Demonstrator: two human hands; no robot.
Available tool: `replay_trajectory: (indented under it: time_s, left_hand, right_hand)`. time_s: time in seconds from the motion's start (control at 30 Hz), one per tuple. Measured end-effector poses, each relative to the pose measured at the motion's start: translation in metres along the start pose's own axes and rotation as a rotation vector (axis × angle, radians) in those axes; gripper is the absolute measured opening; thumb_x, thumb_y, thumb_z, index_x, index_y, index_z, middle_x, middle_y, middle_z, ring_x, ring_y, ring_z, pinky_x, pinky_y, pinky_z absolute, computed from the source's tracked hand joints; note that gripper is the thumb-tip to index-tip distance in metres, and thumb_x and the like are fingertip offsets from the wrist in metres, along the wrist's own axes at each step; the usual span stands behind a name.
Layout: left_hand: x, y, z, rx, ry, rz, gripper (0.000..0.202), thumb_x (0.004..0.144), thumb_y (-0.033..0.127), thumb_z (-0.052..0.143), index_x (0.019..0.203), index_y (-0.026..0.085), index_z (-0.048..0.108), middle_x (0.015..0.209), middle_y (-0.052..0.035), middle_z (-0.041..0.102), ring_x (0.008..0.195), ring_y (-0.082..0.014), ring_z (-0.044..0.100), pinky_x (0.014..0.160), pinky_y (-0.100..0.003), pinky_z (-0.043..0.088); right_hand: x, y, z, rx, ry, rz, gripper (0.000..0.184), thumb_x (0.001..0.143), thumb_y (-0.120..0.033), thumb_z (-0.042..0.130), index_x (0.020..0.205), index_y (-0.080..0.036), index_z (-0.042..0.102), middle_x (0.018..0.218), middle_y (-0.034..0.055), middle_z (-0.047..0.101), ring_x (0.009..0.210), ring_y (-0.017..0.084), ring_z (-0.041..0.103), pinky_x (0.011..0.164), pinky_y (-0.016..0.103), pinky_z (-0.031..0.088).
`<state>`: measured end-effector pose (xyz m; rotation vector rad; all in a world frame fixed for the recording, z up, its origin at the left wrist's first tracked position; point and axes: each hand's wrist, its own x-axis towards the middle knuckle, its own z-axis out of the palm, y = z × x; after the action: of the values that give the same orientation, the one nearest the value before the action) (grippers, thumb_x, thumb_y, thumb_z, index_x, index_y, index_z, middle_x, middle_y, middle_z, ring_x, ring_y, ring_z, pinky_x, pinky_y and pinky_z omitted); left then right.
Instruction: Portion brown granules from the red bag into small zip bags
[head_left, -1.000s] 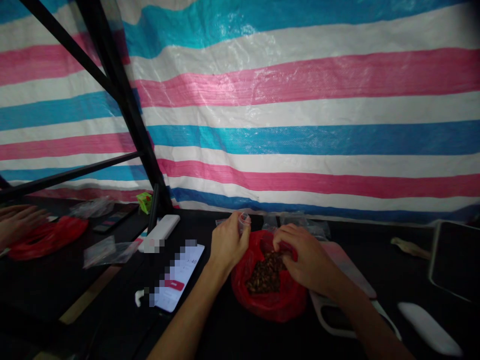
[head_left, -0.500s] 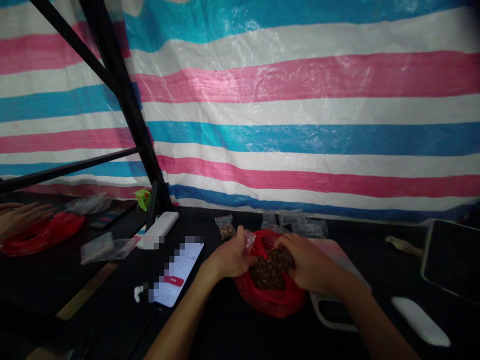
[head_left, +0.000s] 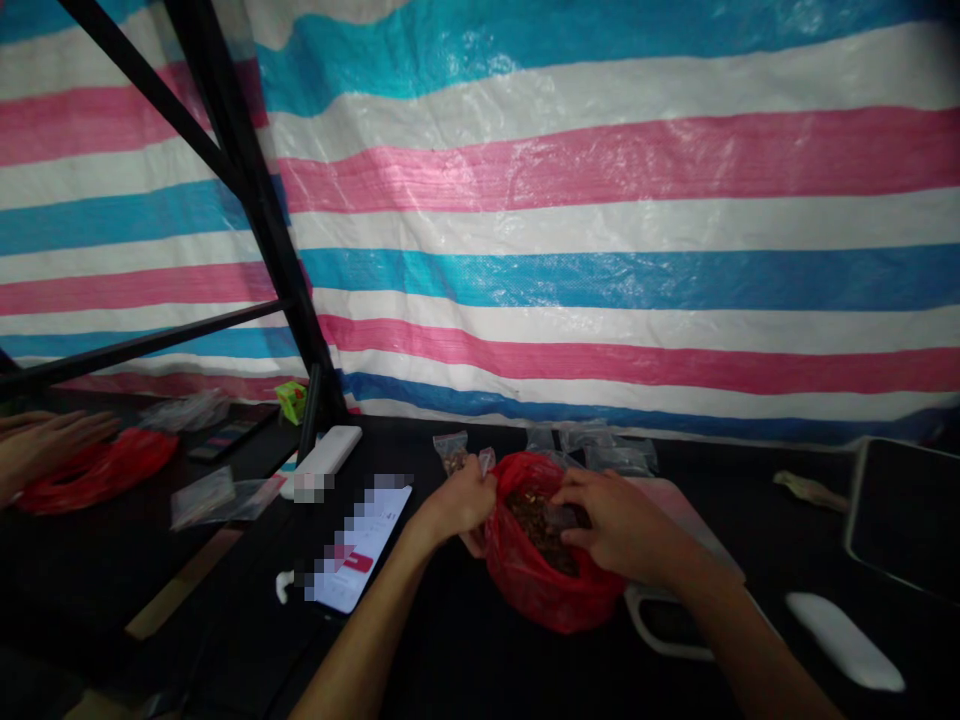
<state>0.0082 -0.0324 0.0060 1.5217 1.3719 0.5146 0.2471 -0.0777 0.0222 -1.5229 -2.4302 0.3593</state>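
Note:
A red plastic bag [head_left: 551, 605] stands wide open on the black table, holding loose brown bits [head_left: 534, 515] that look like small grains or chips. At its left rim my left hand [head_left: 459, 503] is closed on a small clear zip bag [head_left: 487, 461], of which only a corner shows above the fingers. My right hand [head_left: 619, 520] reaches over the right side of the red bag. Its fingers pinch a small dark see-through piece [head_left: 568, 517] just above the brown bits; its exact kind is unclear. A filled small zip bag [head_left: 450, 450] lies behind my left hand.
A kitchen scale [head_left: 671, 500] sits under my right forearm. Empty clear bags [head_left: 619, 455] lie at the back. Left are a lit phone [head_left: 360, 550], an earbud [head_left: 282, 587] and a white power bank [head_left: 324, 460]. Another person's hand [head_left: 56, 440] rests by another red bag [head_left: 112, 470].
My left hand has shifted left, from over the red bag's opening to beside its rim, with the clear bag. My right hand stays over the brown bits, its fingers slightly lifted.

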Motion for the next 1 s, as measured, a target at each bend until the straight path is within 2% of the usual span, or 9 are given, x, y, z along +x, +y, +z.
replay_trajectory:
  time_s: [0.1, 0.3, 0.47, 0.63, 0.73, 0.83, 0.9, 0.93, 1.0]
  left_hand:
    - [0.000, 0.011, 0.003, -0.068, -0.042, -0.005, 0.021, 0.097, 0.038, 0.041, 0.110, 0.022, 0.046, 0.062, 0.0028, 0.060, 0.049, -0.0179, 0.063, 0.044, -0.026, 0.051]
    - [0.013, 0.012, 0.004, -0.271, 0.133, 0.104, 0.018, 0.091, 0.028, 0.045, 0.084, 0.018, 0.057, 0.067, -0.0001, 0.061, 0.058, -0.0135, 0.057, 0.052, -0.021, 0.044]
    - [0.018, 0.007, 0.010, -0.481, 0.126, 0.055, 0.018, 0.084, 0.028, 0.048, 0.088, 0.017, 0.062, 0.073, -0.0009, 0.065, 0.064, -0.0163, 0.059, 0.057, -0.024, 0.046]
    - [0.018, 0.009, 0.011, -0.591, 0.104, 0.121, 0.018, 0.077, 0.032, 0.055, 0.084, 0.017, 0.062, 0.074, -0.0009, 0.064, 0.063, -0.0153, 0.056, 0.060, -0.025, 0.044]
    - [0.016, 0.012, 0.010, -0.518, 0.224, 0.267, 0.014, 0.075, 0.027, 0.059, 0.085, 0.017, 0.060, 0.079, -0.0014, 0.065, 0.070, -0.0163, 0.059, 0.069, -0.027, 0.047]
    - [0.011, 0.015, 0.008, -0.327, 0.498, 0.513, 0.022, 0.074, 0.021, 0.062, 0.096, 0.019, 0.060, 0.094, -0.0031, 0.066, 0.089, -0.0195, 0.063, 0.085, -0.031, 0.049]
    - [0.006, 0.017, 0.005, -0.156, 0.639, 0.621, 0.022, 0.077, 0.019, 0.062, 0.098, 0.021, 0.059, 0.097, -0.0029, 0.065, 0.093, -0.0198, 0.062, 0.088, -0.031, 0.048]
    - [0.003, 0.019, 0.004, -0.079, 0.643, 0.646, 0.018, 0.080, 0.019, 0.060, 0.097, 0.021, 0.058, 0.095, -0.0024, 0.065, 0.091, -0.0192, 0.062, 0.086, -0.030, 0.047]
    - [-0.002, 0.021, 0.002, 0.055, 0.556, 0.657, 0.011, 0.085, 0.017, 0.055, 0.095, 0.022, 0.057, 0.090, -0.0018, 0.065, 0.085, -0.0182, 0.062, 0.080, -0.029, 0.046]
  right_hand:
    - [0.005, -0.010, 0.007, -0.009, 0.024, -0.033, 0.029, 0.082, -0.022, 0.068, 0.109, -0.029, 0.075, 0.118, 0.0052, 0.070, 0.105, 0.028, 0.065, 0.094, 0.042, 0.042]
    - [0.011, -0.021, 0.016, -0.003, 0.077, -0.032, 0.022, 0.084, -0.022, 0.065, 0.104, -0.024, 0.074, 0.113, 0.0067, 0.070, 0.104, 0.026, 0.064, 0.090, 0.039, 0.043]
    - [0.010, -0.025, 0.019, -0.039, 0.102, 0.013, 0.027, 0.084, -0.021, 0.063, 0.108, -0.024, 0.075, 0.111, 0.0086, 0.069, 0.104, 0.027, 0.064, 0.091, 0.039, 0.044]
    - [0.014, -0.027, 0.025, 0.021, 0.126, 0.030, 0.027, 0.082, -0.019, 0.064, 0.106, -0.024, 0.075, 0.111, 0.0073, 0.072, 0.102, 0.026, 0.066, 0.092, 0.038, 0.044]
    - [0.016, -0.025, 0.028, 0.096, 0.154, 0.059, 0.031, 0.082, -0.020, 0.066, 0.112, -0.024, 0.074, 0.113, 0.0068, 0.074, 0.105, 0.027, 0.067, 0.094, 0.039, 0.044]
    - [0.017, -0.020, 0.028, 0.210, 0.176, 0.085, 0.034, 0.082, -0.021, 0.067, 0.116, -0.024, 0.072, 0.116, 0.0060, 0.076, 0.105, 0.026, 0.069, 0.094, 0.037, 0.047]
    - [0.018, -0.016, 0.024, 0.301, 0.199, 0.093, 0.035, 0.082, -0.019, 0.066, 0.116, -0.025, 0.071, 0.113, 0.0052, 0.077, 0.099, 0.024, 0.070, 0.088, 0.035, 0.049]
    - [0.018, -0.014, 0.021, 0.345, 0.210, 0.095, 0.035, 0.083, -0.018, 0.065, 0.117, -0.025, 0.070, 0.108, 0.0045, 0.077, 0.093, 0.023, 0.071, 0.084, 0.034, 0.050]
    - [0.017, -0.011, 0.016, 0.427, 0.231, 0.095, 0.036, 0.084, -0.018, 0.063, 0.119, -0.025, 0.067, 0.096, 0.0029, 0.077, 0.082, 0.021, 0.070, 0.079, 0.034, 0.051]
